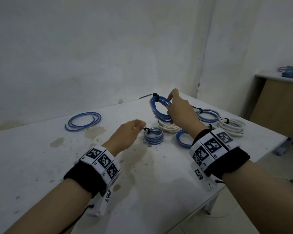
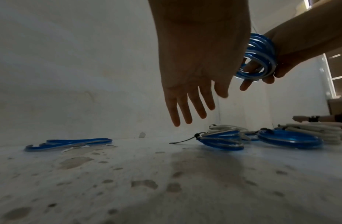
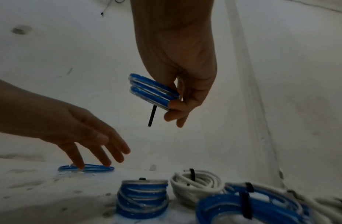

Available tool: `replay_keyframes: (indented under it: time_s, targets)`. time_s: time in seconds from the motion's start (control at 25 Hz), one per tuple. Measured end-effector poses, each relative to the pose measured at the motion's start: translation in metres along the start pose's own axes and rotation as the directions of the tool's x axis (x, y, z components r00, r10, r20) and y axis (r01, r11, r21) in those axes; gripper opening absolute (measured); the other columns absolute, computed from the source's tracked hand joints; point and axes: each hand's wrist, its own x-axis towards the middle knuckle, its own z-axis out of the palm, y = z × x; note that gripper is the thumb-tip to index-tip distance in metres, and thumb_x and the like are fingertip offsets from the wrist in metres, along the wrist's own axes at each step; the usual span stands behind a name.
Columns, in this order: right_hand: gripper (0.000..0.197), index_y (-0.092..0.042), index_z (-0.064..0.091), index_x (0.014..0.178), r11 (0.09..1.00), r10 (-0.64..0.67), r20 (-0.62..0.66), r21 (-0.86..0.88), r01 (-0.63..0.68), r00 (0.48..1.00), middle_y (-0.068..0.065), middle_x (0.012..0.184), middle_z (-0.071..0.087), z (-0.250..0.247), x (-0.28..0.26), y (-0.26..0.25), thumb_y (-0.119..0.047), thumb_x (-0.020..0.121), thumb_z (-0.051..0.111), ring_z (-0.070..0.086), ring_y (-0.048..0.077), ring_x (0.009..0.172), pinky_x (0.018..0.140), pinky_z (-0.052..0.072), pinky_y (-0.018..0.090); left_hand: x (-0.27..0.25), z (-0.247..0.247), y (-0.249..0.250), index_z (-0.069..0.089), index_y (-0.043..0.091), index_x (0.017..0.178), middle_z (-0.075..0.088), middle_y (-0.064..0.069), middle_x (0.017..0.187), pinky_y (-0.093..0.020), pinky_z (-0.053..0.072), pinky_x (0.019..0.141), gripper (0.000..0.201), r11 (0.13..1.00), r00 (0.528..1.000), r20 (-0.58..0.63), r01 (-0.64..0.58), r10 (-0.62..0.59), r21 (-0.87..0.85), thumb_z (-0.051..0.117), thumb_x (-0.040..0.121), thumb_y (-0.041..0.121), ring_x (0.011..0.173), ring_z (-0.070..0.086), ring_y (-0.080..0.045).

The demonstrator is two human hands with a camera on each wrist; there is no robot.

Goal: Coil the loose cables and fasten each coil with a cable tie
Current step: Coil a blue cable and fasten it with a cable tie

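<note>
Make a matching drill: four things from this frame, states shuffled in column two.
1. left hand
2. right hand
3. loose blue cable
4. white coil

A. tied, lying at the table's right side
B. untied, flat on the table's left side
C. open, fingers spread, holding nothing
D. holding a tied blue coil in the air

Pairs: 1-C, 2-D, 3-B, 4-A
</note>
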Motion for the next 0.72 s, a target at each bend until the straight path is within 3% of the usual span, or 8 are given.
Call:
replay_keyframes:
  time_s: [0.08,0.2,0.32,0.44,0.6,0.72]
  targets:
    - [0.013,-0.011,0.041,0.105,0.999,0.004,0.019,-0.043,-0.003,1.000,0.017,0.084,0.061,0.001,0.005,0.013,-0.005,0.094,0.038,0.061,0.036,0.071,0.063,0.052,0.044,0.007,0.009,-0.003,0.047,0.017,0.134,0.048,-0.006,0.139,-0.026,0.037,0.092,0.037,0.972,0.991,0.136,-0.016,-0.016,0.234,0.035,0.100,0.025,0.121,0.048,-0.022]
    - [0.011,-0.008,0.048,0.103,0.998,-0.005,0.076,-0.068,0.010,0.997,0.010,0.078,0.055,0.015,0.012,0.021,-0.008,0.094,0.042,0.050,0.026,0.063,0.048,0.036,0.030,0.012,0.019,0.001,0.042,0.012,0.137,0.043,-0.012,0.142,-0.026,0.036,0.094,0.039,0.946,0.957,0.272,0.007,-0.100,0.323,0.037,0.100,0.017,0.124,0.045,-0.026]
    - [0.012,-0.009,0.051,0.101,0.992,-0.031,0.107,-0.121,0.044,0.994,0.003,0.072,0.050,0.031,0.020,0.020,-0.009,0.093,0.043,0.044,0.023,0.060,0.048,0.027,0.029,0.013,0.018,0.001,0.043,0.011,0.136,0.041,-0.009,0.144,-0.028,0.034,0.098,0.040,0.909,0.955,0.289,-0.061,-0.067,0.413,0.045,0.097,0.021,0.128,0.042,-0.024]
    - [0.013,-0.011,0.051,0.102,0.981,-0.043,0.126,-0.184,0.066,0.991,0.004,0.078,0.053,0.035,0.024,0.021,-0.009,0.092,0.043,0.048,0.025,0.068,0.052,0.027,0.030,0.015,0.024,-0.003,0.032,0.024,0.142,0.032,0.000,0.150,-0.036,0.034,0.105,0.051,0.794,0.949,0.314,-0.206,0.021,0.571,0.048,0.094,0.027,0.134,0.033,-0.020]
    - [0.015,-0.012,0.049,0.104,0.951,-0.028,0.260,-0.292,0.106,0.965,0.006,0.085,0.054,0.033,0.018,0.025,-0.008,0.092,0.042,0.049,0.026,0.074,0.054,0.031,0.030,0.030,0.024,-0.005,0.037,0.028,0.139,0.042,0.002,0.143,-0.035,0.037,0.096,0.041,0.760,0.938,0.321,-0.110,-0.134,0.640,0.037,0.098,0.027,0.124,0.045,-0.023]
    - [0.006,-0.009,0.043,0.097,0.966,0.023,0.362,-0.247,0.072,0.932,0.006,0.078,0.049,0.025,0.010,0.027,-0.012,0.092,0.046,0.046,0.024,0.067,0.050,0.030,0.029,0.046,0.014,-0.015,0.041,0.019,0.138,0.040,-0.001,0.144,-0.034,0.036,0.097,0.039,0.712,0.920,0.331,-0.088,-0.209,0.696,0.030,0.101,0.023,0.126,0.042,-0.021]
